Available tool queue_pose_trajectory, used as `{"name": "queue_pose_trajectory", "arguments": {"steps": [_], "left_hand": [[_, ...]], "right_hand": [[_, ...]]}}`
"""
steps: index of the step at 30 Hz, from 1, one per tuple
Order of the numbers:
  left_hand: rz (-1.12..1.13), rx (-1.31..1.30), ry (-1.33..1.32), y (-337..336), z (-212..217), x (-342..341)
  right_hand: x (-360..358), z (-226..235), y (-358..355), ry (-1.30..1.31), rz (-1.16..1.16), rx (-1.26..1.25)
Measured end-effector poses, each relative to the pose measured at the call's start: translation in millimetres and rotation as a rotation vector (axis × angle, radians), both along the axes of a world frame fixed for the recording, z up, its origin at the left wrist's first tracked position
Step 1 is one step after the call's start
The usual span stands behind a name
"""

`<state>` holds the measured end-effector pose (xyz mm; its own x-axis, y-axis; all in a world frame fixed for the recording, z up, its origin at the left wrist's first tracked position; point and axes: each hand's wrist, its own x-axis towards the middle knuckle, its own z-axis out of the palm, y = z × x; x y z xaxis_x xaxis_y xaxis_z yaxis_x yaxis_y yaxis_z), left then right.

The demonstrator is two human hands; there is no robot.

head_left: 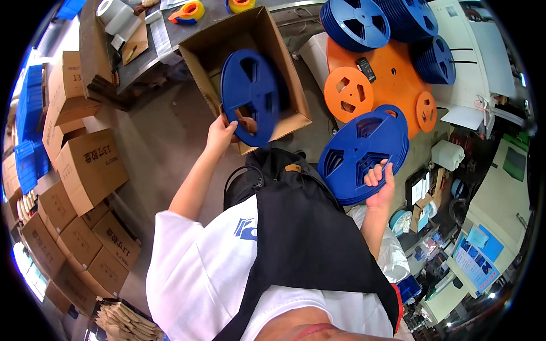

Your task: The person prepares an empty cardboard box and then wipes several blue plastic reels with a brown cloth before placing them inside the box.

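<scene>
My left hand (219, 135) grips the lower left edge of a blue plastic reel (234, 92), its thumb in front and some fingers showing through a cut-out. The reel stands tilted in the mouth of an open cardboard box (293, 99). Behind it, inside the box, is more blue, partly hidden. My right hand (380, 181) has its fingers curled at a cut-out of a stack of blue reels (356, 148), which leans at my right side. The stack's upper end is close to the orange round table.
On the orange table (392, 99) lie an orange disc (351, 95), a smaller orange disc (426, 111) and a black device (365, 69), beside tall blue reel stacks (355, 24). Cardboard boxes (92, 167) pile up left. A dark workbench (139, 68) holds tape dispensers (186, 12).
</scene>
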<state>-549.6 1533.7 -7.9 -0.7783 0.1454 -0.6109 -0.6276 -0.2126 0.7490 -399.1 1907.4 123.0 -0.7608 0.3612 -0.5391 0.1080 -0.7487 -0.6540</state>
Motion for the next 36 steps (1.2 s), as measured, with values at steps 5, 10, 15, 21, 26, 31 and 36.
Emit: {"name": "queue_pose_trajectory", "arguments": {"steps": [5, 10, 15, 21, 26, 31, 36], "left_hand": [[-0.439, -1.003, 0.281, 17.8, -86.1, -22.4], [-0.362, -0.718, 0.04, 4.9, -148.9, -26.0], [-0.047, 0.034, 0.032, 28.0, -74.5, -27.9], [-0.008, 0.313, 0.312, 28.5, 25.6, -18.2], [-0.456, -0.087, 0.905, 52.8, 106.8, -4.5], [-1.036, -0.295, 1.543, 123.9, 137.1, 11.7], [-0.99, -0.462, 1.443, 168.7, 122.3, -15.7]], "right_hand": [[-4.8, 3.3, -6.9, 0.113, 0.079, -0.007], [-9.7, 19.1, -5.8, 0.359, 0.107, -0.118], [2.9, 18.4, 6.3, 0.596, 0.067, -0.238], [-3.0, 23.6, -7.7, 0.768, 0.022, -0.482], [-9.6, 28.6, -14.0, 0.755, 0.041, -0.558], [-13.7, 27.6, -27.2, 0.653, 0.162, -0.603], [-13.9, 31.7, -38.4, 0.622, 0.228, -0.568]]}}
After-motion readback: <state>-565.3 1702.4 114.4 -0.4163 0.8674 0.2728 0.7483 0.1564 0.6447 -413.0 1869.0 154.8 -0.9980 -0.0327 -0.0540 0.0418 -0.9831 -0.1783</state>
